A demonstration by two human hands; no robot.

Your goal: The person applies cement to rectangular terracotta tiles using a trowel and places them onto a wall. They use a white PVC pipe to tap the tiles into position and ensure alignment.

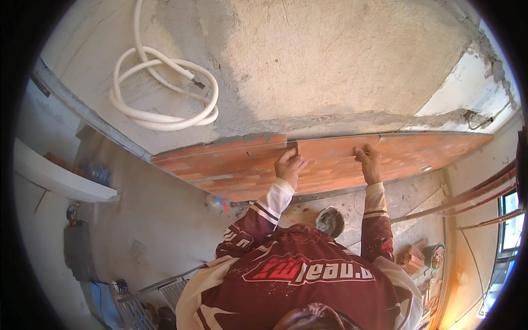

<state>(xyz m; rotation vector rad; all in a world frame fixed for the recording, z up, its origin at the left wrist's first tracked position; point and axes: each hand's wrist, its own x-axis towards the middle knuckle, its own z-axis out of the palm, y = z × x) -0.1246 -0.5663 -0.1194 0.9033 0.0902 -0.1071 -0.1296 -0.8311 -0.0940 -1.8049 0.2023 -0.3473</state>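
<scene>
At the far left, a white curved ledge (pixel 60 175) juts out, with clear bottles (pixel 99 175) on it. Further right, a thick white hose (pixel 159 126) lies looped against the rough plastered wall (pixel 341 66), above the left end of a band of terracotta tiles (pixel 242 163) that runs along the lower part of the wall.

Near the middle, the person's left hand (pixel 290 168) is at the upper part of this band, fingers bent and bunched with the thumb close to them, beside the left end of a top-row tile (pixel 331 147). Whether the fingertips pinch anything cannot be told. A dark gap shows just above them, between this tile and its neighbour on the left.

Below, a bucket (pixel 341 227) of grey mix stands on the floor. Further right, the right hand (pixel 372 164) is loosely curled, thumb and forefinger slightly apart, fingertips against the tile face near its right end, closed around nothing.

Lower right, stacked reddish pieces (pixel 411 258) sit beside a dark tub (pixel 428 257). Reddish pipes (pixel 487 187) cross toward a window (pixel 510 223) at the far right.
</scene>
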